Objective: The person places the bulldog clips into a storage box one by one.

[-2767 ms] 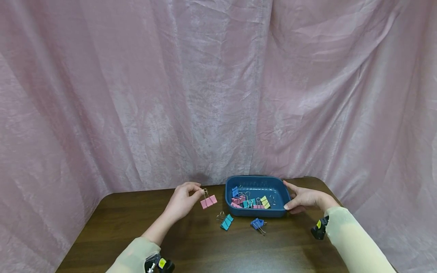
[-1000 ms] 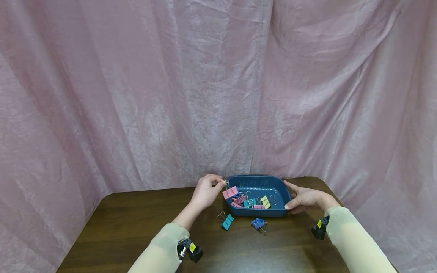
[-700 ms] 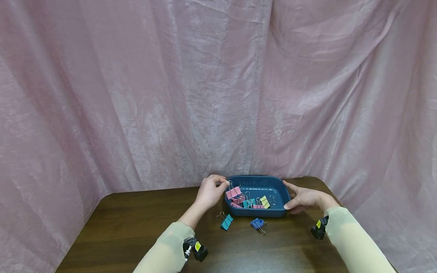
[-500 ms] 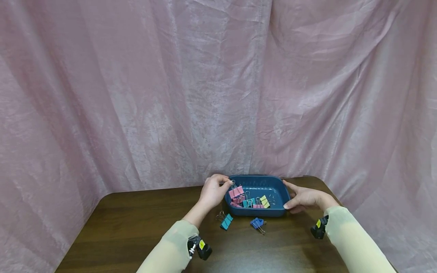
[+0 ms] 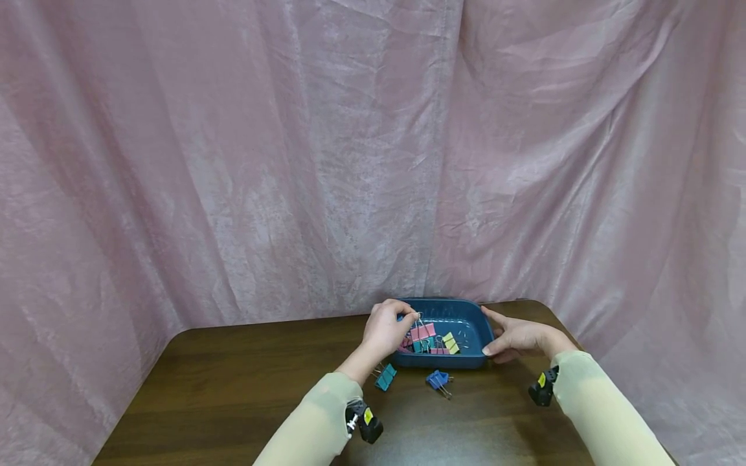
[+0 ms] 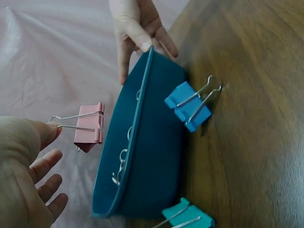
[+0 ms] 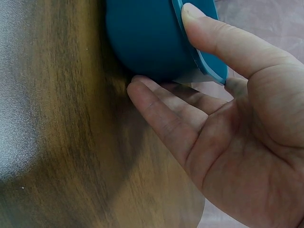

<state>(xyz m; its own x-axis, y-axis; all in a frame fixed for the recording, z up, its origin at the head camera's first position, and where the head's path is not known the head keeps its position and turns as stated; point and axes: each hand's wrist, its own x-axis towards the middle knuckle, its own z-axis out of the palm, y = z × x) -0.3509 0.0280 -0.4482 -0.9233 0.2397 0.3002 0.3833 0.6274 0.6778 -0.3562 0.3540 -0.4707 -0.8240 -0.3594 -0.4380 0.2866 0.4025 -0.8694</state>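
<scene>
My left hand (image 5: 386, 329) pinches a pink binder clip (image 5: 423, 332) by its wire handle, over the left half of a dark blue plastic box (image 5: 443, 361). In the left wrist view the pink clip (image 6: 89, 124) hangs from thumb and finger beside the box's rim (image 6: 138, 118); the other fingers are loosely bent. My right hand (image 5: 519, 336) holds the box's right end, thumb on the rim at the near corner and index finger at the far corner. Inside lie several binder clips, among them a yellow one (image 5: 451, 343) and a teal one (image 5: 423, 345).
On the brown wooden table (image 5: 233, 388), in front of the box, lie a blue binder clip (image 5: 438, 380) and a teal one (image 5: 385, 377), the latter partly behind my left wrist. A pink curtain (image 5: 350, 162) hangs behind the table's far edge.
My left hand has carried the pink binder clip rightward from above the table, past the box's left rim, to over the clips inside. The right hand stays at the box's right end.
</scene>
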